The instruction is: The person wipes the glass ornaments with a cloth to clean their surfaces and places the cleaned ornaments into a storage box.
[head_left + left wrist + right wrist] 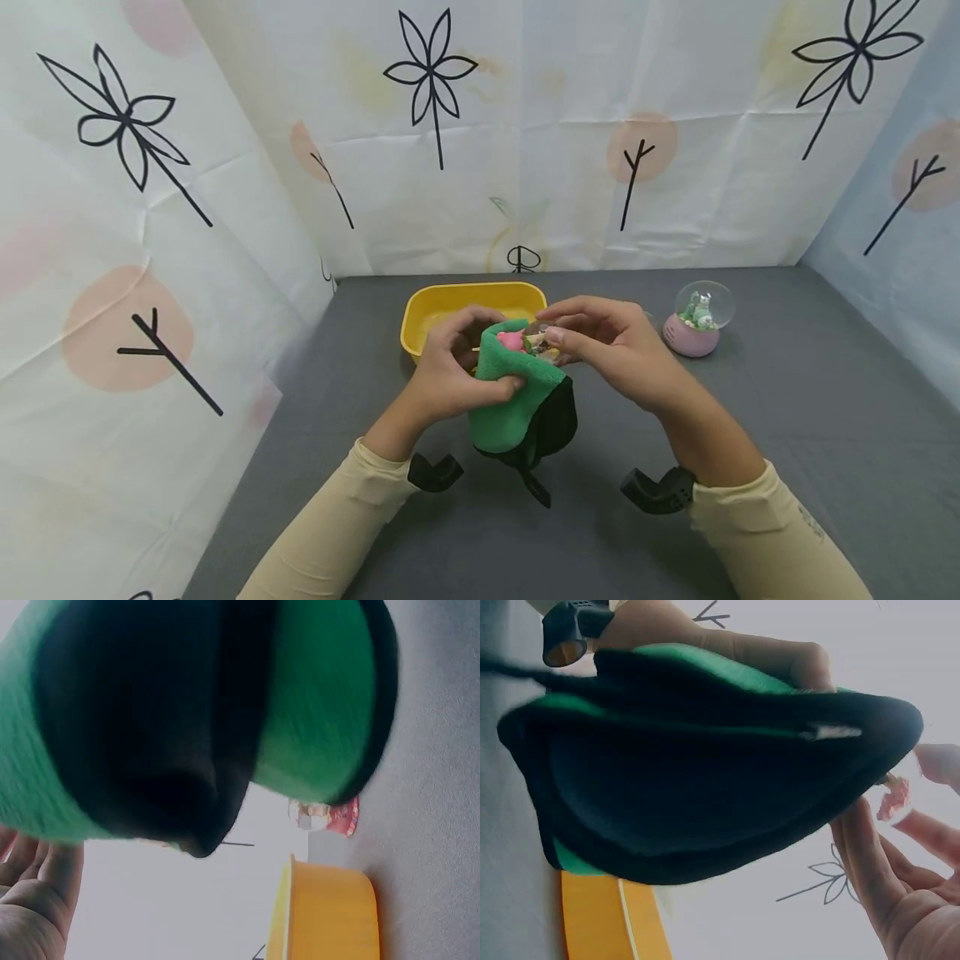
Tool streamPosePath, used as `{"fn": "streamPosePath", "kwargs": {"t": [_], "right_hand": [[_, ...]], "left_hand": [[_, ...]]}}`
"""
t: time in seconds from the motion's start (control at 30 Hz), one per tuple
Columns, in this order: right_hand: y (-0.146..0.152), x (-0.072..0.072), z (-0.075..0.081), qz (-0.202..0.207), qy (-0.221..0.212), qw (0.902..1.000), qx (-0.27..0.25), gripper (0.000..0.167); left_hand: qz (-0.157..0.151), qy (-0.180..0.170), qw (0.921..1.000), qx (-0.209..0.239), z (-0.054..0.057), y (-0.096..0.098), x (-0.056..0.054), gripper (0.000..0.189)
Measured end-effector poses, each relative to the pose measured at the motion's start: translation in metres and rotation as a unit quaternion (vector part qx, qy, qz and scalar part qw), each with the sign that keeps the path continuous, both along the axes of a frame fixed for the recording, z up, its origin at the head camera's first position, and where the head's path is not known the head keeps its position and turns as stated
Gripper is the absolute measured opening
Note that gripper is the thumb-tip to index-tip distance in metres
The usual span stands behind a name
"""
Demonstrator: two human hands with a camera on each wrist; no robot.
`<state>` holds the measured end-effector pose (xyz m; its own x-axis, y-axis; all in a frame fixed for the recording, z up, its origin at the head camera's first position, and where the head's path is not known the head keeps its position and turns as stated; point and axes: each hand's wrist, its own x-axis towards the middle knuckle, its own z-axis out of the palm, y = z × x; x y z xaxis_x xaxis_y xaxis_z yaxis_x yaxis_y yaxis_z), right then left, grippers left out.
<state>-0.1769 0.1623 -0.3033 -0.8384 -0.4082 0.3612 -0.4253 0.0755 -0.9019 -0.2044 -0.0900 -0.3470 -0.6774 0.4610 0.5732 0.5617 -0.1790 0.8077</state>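
A green cloth [498, 417] with black edging and a dark strap is wrapped partway around a small clear-domed snow globe [542, 343] with a pink figure. My left hand [442, 375] grips the cloth from the left, thumb across its front. From the right, my right hand [618, 354] holds the snow globe at the cloth's open top, thumb and fingers around its clear side. The cloth [682, 787] hides most of the globe in the right wrist view, where a pink bit [895, 799] shows between fingers. In the left wrist view the cloth [322, 712] fills the upper part.
Behind the left hand stands a yellow tray [472, 289] on the grey tabletop [787, 400]. Another snow globe with a pink base [690, 336] stands at the back right. White patterned sheets [570, 192] enclose the back and sides.
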Motion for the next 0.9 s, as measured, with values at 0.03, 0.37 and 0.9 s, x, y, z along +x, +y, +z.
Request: {"fn": "streamPosePath", "kwargs": {"t": [0.03,0.37,0.9], "right_hand": [[-0.001,0.0,0.001,-0.006,-0.007,0.9999,-0.012,0.024],[0.004,-0.005,0.006,-0.076,-0.033,0.9744,-0.209,0.02],[0.008,-0.031,-0.024,-0.187,0.048,0.9808,0.027,0.035]], "left_hand": [[-0.001,-0.002,1.0,0.003,0.0,0.0,0.0,0.056],[0.034,0.0,0.9993,0.017,0.001,-0.009,-0.006,0.055],[0.096,0.073,0.9914,0.051,0.025,-0.055,-0.021,0.057]]}}
